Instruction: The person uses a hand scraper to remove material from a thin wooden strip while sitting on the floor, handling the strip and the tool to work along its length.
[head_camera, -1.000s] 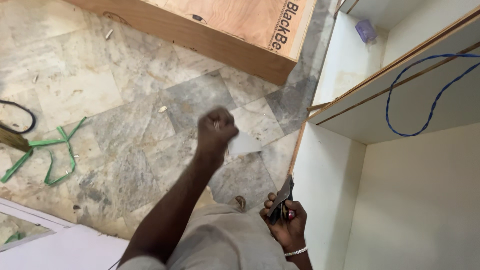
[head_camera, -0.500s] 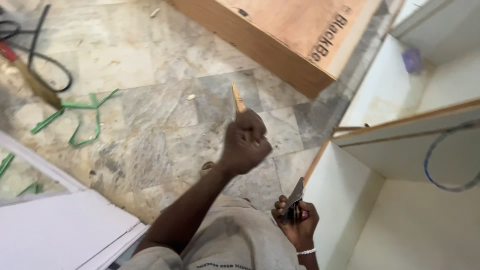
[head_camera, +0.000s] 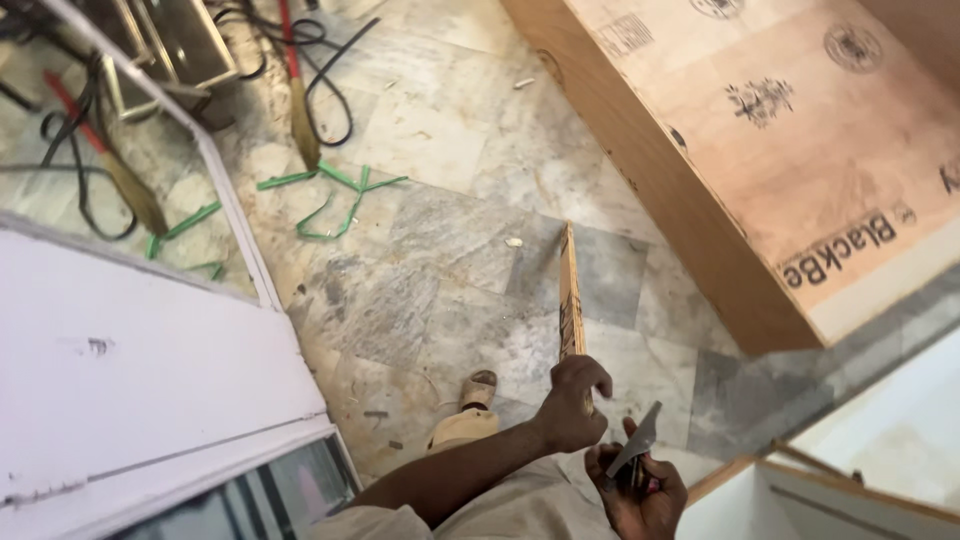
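Observation:
My left hand (head_camera: 574, 402) is closed around the lower end of a thin, narrow wooden strip (head_camera: 570, 290), which stands up and away from me over the marble floor. Just below and to the right, my right hand (head_camera: 640, 497) grips a small tool with a flat grey metal blade (head_camera: 640, 440); the blade points up toward the left hand. The two hands are almost touching. My left forearm reaches in from the bottom edge.
A stack of plywood sheets (head_camera: 800, 150) fills the upper right. A white cabinet (head_camera: 850, 500) stands at the lower right and a white panel (head_camera: 130, 350) at the left. Green strapping (head_camera: 330, 195), black cables (head_camera: 330, 60) and a long-handled tool (head_camera: 300, 110) lie on the floor. My sandalled foot (head_camera: 470, 415) shows below.
My left hand went from a raised fist to holding the wooden strip and has come down close to my right hand. The view has swung, so the cabinet now sits at the lower right.

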